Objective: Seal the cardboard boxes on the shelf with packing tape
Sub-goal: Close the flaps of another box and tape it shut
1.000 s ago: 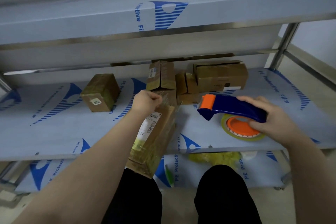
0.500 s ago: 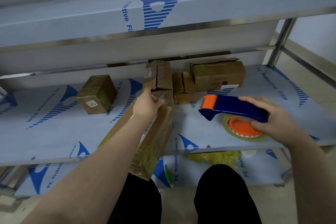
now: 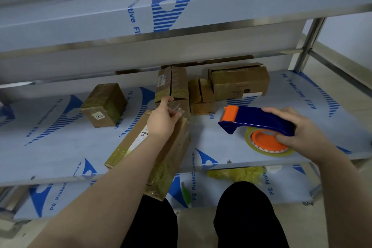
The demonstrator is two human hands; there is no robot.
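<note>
While under left hand [image 3: 163,122], oblong cardboard box [image 3: 171,159] (tape-glossy).

The bare left arm reaches far and slightly right. Its left hand [image 3: 162,122] is back-up, fingers curled and pinching crumpled clear tape [image 3: 177,108], with one finger stretched farther. On the right, the right hand [image 3: 300,130] grips the tape dispenser [image 3: 259,120], fingers over its top.

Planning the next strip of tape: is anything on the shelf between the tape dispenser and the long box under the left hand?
Nothing visible does. Only bare shelf lies between the tape dispenser in the right hand and the long box. The left hand grips the box's far end.
</note>
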